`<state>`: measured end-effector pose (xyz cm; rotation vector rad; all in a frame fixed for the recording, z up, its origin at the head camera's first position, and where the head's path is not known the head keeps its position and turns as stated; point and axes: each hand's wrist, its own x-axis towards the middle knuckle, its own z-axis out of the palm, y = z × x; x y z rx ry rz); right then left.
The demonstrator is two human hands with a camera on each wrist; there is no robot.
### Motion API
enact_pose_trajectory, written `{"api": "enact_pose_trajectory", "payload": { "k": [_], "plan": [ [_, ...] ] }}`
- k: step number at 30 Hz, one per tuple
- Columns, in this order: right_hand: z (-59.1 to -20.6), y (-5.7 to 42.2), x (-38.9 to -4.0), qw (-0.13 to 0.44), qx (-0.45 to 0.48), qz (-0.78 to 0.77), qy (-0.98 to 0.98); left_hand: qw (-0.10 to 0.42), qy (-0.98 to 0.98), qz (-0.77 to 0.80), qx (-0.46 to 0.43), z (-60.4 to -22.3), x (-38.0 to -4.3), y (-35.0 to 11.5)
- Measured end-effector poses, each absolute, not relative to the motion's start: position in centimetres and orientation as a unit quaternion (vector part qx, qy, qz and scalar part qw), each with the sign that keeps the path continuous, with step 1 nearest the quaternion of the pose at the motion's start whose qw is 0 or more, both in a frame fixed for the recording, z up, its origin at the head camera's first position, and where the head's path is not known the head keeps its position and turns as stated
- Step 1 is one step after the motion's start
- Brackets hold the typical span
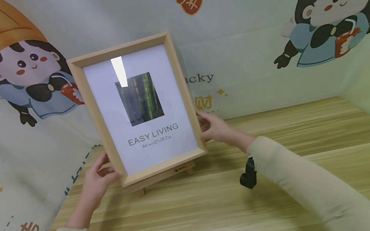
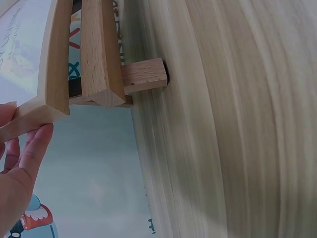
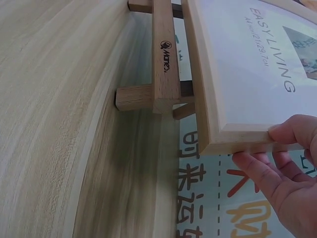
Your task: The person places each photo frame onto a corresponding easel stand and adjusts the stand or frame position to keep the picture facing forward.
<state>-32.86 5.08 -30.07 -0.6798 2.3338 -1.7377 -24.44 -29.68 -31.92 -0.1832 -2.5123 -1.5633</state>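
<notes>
A light wooden picture frame, its white insert printed "EASY LIVING" under a bamboo photo, tilts back and leans a little to the left. My left hand grips its lower left side, thumb toward the front and fingers at the outer edge. On the opposite side my right hand pinches the lower right edge, thumb on the front face. Below stands a small wooden easel, mostly hidden by the frame. Both wrist views show a narrow gap between the frame's bottom edge and the easel's ledge.
The easel's feet stand on a wood-grain table. A printed cloth with cartoon figures and lettering hangs behind the table and along its sides. Black wrist cameras sit at both sleeves.
</notes>
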Motion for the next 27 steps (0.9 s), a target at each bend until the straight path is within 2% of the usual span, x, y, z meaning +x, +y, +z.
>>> {"api": "enact_pose_trajectory", "payload": {
  "k": [27],
  "plan": [
    [-31.3,4.1,-33.6,0.079,-0.218,-0.579,0.782,0.095,-0.852,-0.51,-0.072,-32.6,-24.8,-30.2]
  ]
}}
